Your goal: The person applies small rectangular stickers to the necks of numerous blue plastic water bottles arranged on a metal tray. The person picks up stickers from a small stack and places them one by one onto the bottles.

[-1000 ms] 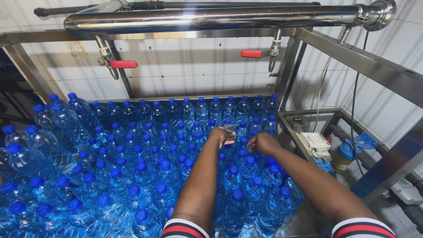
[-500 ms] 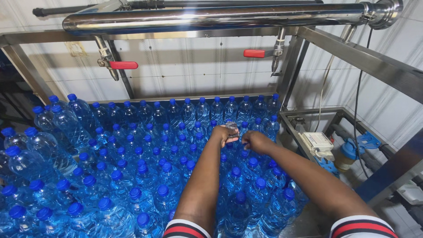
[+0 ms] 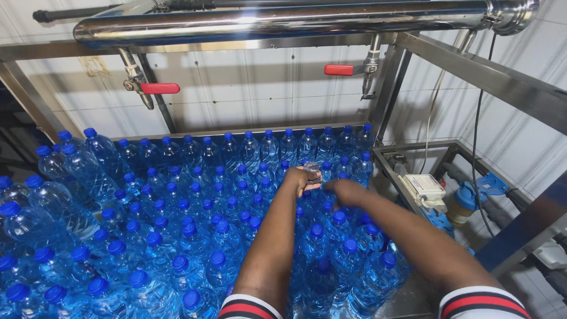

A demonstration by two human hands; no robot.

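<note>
White tiled walls [image 3: 236, 100] close off the back and right of the head view, with a polished steel pipe [image 3: 283, 20] running across the top above a grey metal frame [image 3: 484, 77]. Two taps with red lever handles hang from it, one on the left [image 3: 158, 88] and one on the right [image 3: 339, 70].

Below the frame, a dense field of clear blue plastic water bottles with blue screw caps [image 3: 195, 212] stands upright, shoulder to shoulder, on all sides of the fingers. Larger bottles of the same kind [image 3: 53, 201] are heaped far to the left of the fingers.

Both bare forearms reach forward over the bottles, each coming out of a white cuff with red and dark stripes [image 3: 248, 307]. The left hand [image 3: 300, 179] is curled, its fingers pinching a small clear plastic sleeve or seal [image 3: 312, 168] at the neck of a bottle near the back rows. The right hand [image 3: 348, 192] lies just beside it, on its right, fingers bent and drawn together, low over the caps; whether they grip anything I cannot tell.

Well to the right of the fingers, outside the bottle tray, sit a small white box with a cable [image 3: 424, 186] and a blue pipe fitting [image 3: 481, 189].
</note>
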